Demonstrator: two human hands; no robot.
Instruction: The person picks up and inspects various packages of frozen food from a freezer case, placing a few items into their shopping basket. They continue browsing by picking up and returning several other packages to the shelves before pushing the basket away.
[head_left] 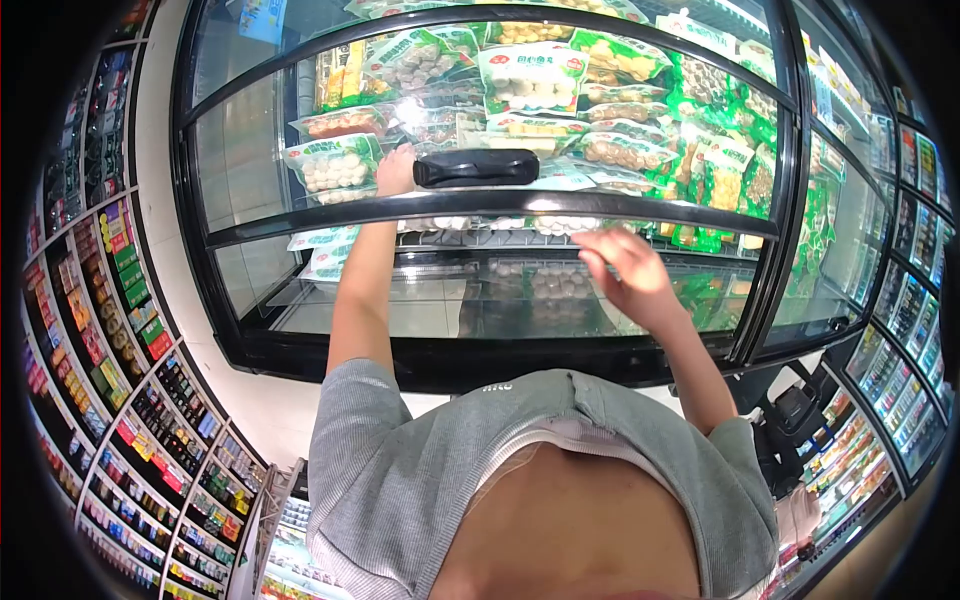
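Evidently, left hand (396, 170): placed beside the left end of the black handle, with fingers directed away from the body; could not tell a firm grip from light contact.
Right hand (630, 270): raised over the front of the freezer case, with loosely curled fingers; seen to hold nothing; could not confirm contact with glass.
Black handle (476, 168): located just above the black rail (500, 203), between the two hands from side to side. Judged liable to slip if pulled by the fingertips at one end only.
Glass pane (240, 170): fitted in a curved black frame. If slid with uneven force, judged likely to skew or bind, from off-centre effort at the handle.
Black rail: crossed by the left arm. Judged a pinch or knock hazard to wrist and fingers, given sudden pane movement.
White-ball bag (335, 170): found on the far side of the glass, just left of the left hand. Judged prone to sliding or snagging if caught by a moving edge, owing to slack film and round contents.
Upright bag (532, 80): leaned among closely packed bags behind the handle. Judged apt to tip forward if disturbed from below.
Glare (410, 112): noted on the glass near the left hand. Judged capable of masking the pane edge and causing misjudged reach.
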